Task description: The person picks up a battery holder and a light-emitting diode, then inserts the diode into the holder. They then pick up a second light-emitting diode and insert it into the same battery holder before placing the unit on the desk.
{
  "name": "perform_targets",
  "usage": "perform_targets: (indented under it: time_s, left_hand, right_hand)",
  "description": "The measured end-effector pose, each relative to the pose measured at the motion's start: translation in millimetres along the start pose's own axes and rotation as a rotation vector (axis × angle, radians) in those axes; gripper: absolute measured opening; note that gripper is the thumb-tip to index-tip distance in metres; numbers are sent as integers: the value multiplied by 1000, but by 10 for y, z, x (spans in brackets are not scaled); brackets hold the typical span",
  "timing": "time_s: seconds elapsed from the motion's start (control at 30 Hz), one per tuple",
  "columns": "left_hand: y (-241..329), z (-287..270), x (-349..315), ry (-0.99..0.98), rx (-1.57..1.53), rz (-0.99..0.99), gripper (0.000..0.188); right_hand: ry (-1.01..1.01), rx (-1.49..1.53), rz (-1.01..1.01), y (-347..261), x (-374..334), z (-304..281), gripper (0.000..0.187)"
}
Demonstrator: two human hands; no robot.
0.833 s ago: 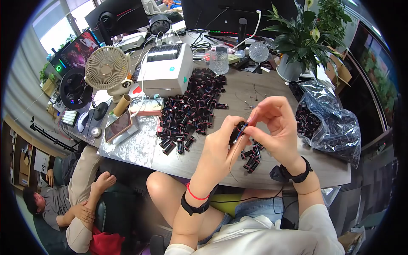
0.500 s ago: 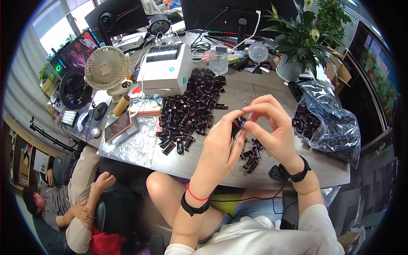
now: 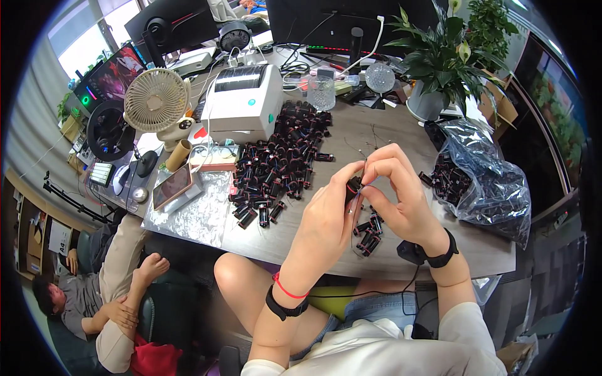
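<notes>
Above the desk, my left hand (image 3: 326, 203) is closed around a small black cylinder (image 3: 353, 186) with reddish bands and thin wires. The thumb and fingers of my right hand (image 3: 404, 197) pinch at its right side, where the wires come off; the exact grip is partly hidden. Below my hands lies a small group of similar black cylinders (image 3: 370, 241). To the left spreads a large pile of the same cylinders (image 3: 276, 166). At the right, a clear plastic bag (image 3: 492, 194) holds many more.
A white label printer (image 3: 241, 103) and a beige fan (image 3: 157, 100) stand behind the pile. A potted plant (image 3: 426, 100) is at the back right. On the left lie silvery plastic (image 3: 197, 216) and a phone-like device (image 3: 174, 188). Another person (image 3: 84, 307) sits at the left.
My right fingers have shifted slightly down and inward at the cylinder's side. The cylinder has turned a little in my left hand, and its wires hang differently.
</notes>
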State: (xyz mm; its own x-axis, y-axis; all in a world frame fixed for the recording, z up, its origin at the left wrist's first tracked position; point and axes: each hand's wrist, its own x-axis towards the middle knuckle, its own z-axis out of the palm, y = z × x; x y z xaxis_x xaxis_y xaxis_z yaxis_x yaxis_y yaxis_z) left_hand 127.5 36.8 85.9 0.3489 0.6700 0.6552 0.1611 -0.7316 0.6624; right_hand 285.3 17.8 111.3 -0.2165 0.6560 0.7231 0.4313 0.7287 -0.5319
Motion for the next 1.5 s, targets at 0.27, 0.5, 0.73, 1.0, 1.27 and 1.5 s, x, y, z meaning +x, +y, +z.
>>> perform_targets:
  time_s: [0.27,0.5,0.73,1.0,1.27,1.5]
  left_hand:
    - [-66,-19,-24,-83,58,5,32]
    - [-206,36,-49,-156,36,-105,30]
    - [-372,239,-102,-204,54,-141,24]
    - [-401,285,-86,-292,-45,-242,20]
    - [-529,350,-157,-310,100,-215,18]
    - [-559,418,-209,-381,133,-198,17]
  right_hand:
    - [-74,27,113,10,-23,-12,14]
    - [-155,27,184,178,4,-12,13]
    - [-107,263,333,489,-221,36,9]
    - [-133,304,335,607,-309,-14,9]
    - [-108,326,385,771,-455,114,9]
    - [-59,516,547,858,-695,121,8]
